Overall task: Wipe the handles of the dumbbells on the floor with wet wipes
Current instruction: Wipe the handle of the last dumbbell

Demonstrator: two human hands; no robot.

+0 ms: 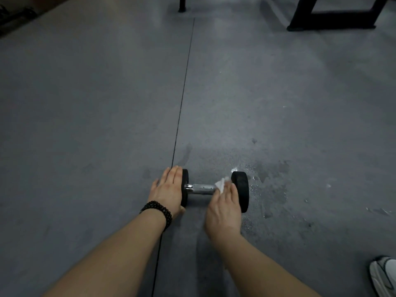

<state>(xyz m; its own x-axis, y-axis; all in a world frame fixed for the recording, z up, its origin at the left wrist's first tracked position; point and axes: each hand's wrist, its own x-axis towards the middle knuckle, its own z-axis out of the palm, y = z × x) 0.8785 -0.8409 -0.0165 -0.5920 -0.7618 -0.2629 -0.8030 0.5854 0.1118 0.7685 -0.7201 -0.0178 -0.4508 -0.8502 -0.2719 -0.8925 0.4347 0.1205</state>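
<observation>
One dumbbell (pixel 241 189) with black round heads and a shiny metal handle (pixel 202 189) lies on the grey floor. My left hand (pixel 168 190), a dark bead bracelet on its wrist, presses flat with straight fingers against the outer face of the left head. My right hand (pixel 225 207) holds a white wet wipe (pixel 221 185) against the right end of the handle, beside the right head. The wipe sticks out past my fingertips; the fingers under it are hidden.
Wet patches darken the floor (pixel 270 185) right of the dumbbell. A seam in the floor mat (pixel 182 103) runs away from me. Black equipment legs (pixel 332 20) stand at the far right, a post (pixel 182 5) at the top. A white shoe (pixel 383 275) shows at the lower right corner.
</observation>
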